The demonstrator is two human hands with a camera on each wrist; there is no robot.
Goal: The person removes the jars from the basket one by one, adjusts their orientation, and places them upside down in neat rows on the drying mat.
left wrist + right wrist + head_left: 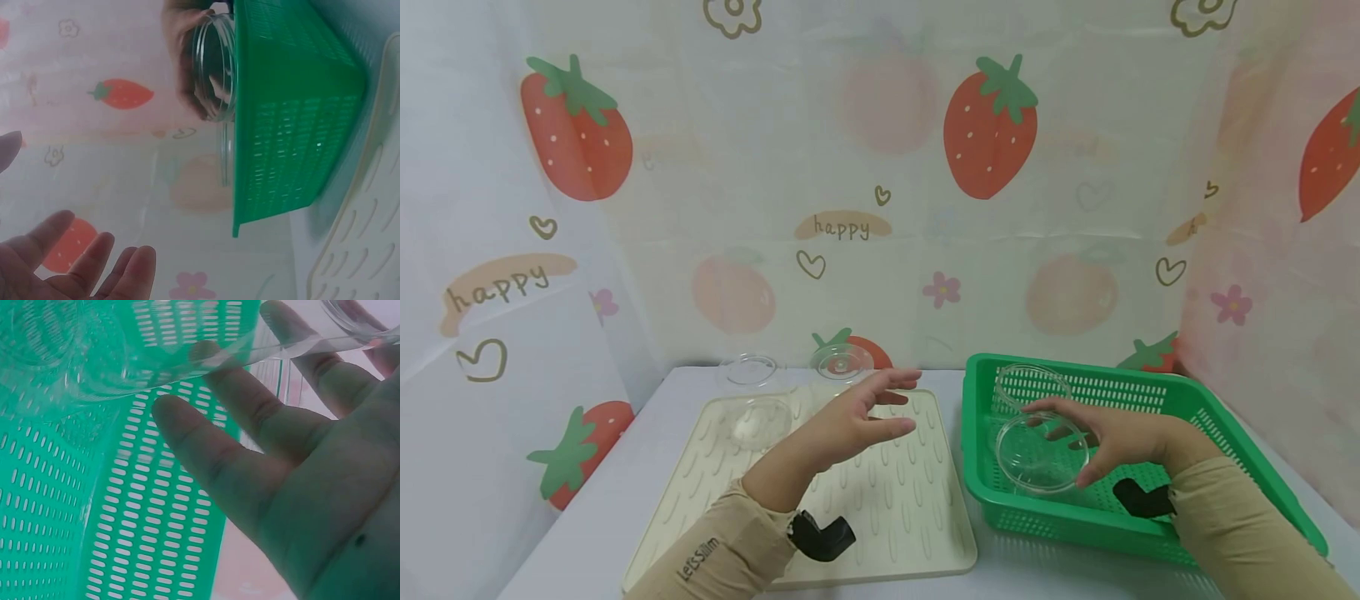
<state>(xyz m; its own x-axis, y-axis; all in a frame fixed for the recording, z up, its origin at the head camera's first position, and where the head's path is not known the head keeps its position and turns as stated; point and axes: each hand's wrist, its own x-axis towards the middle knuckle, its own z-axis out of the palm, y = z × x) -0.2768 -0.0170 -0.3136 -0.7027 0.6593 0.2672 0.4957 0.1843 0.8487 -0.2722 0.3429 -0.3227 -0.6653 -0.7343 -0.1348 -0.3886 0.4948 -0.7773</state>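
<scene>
A clear round jar (1042, 454) with a wide rim is at the left side of the green basket (1097, 537). My right hand (1120, 437) holds it, fingers along the far side and thumb at the near right of the rim. In the right wrist view the fingers (219, 462) lie against the transparent wall of the jar (94, 369). A second clear jar (1033, 382) stands behind it in the basket. My left hand (850, 421) hovers over the cream mat (880, 517), fingers loosely spread, holding nothing.
Three clear round containers stand toward the back left of the mat: a near one (760, 423), one behind it (748, 371) and one farther right (842, 365). The mat's right edge lies close beside the basket. A strawberry-print curtain (880, 292) closes off the back.
</scene>
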